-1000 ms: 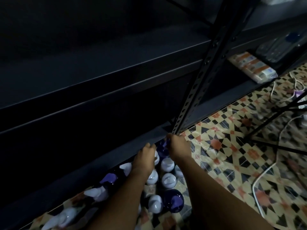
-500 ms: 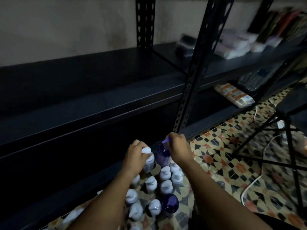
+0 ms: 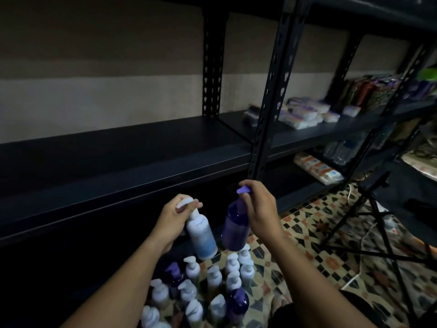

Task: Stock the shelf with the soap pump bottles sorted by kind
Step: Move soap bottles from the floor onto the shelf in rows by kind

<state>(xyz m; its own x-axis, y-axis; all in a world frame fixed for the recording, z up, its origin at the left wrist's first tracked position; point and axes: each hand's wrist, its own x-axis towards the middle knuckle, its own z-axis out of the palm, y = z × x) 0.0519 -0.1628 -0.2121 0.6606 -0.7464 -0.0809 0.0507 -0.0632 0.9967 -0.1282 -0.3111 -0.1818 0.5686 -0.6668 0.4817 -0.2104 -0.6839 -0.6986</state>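
Observation:
My left hand (image 3: 172, 217) grips a white pump bottle (image 3: 202, 236) by its pump head, the bottle hanging tilted in the air. My right hand (image 3: 261, 208) holds a purple pump bottle (image 3: 235, 229) by its purple pump top, just right of the white one. Both hang in front of the dark shelf (image 3: 132, 176), below its front edge. On the patterned floor beneath stands a cluster of several bottles (image 3: 212, 287), mostly white, with a purple one (image 3: 237, 304) near the front and another purple one at the left.
A perforated black upright (image 3: 272, 95) rises just behind my right hand. The shelf bays to the right hold packaged goods (image 3: 305, 113) and a wrapped pack (image 3: 316, 168) lower down. A black tripod (image 3: 383, 223) and white cables lie on the tiled floor at the right.
Both hands have lifted a bottle each out of the floor cluster, up toward the shelf edge. The view has tilted upward, showing the wall and upper shelf.

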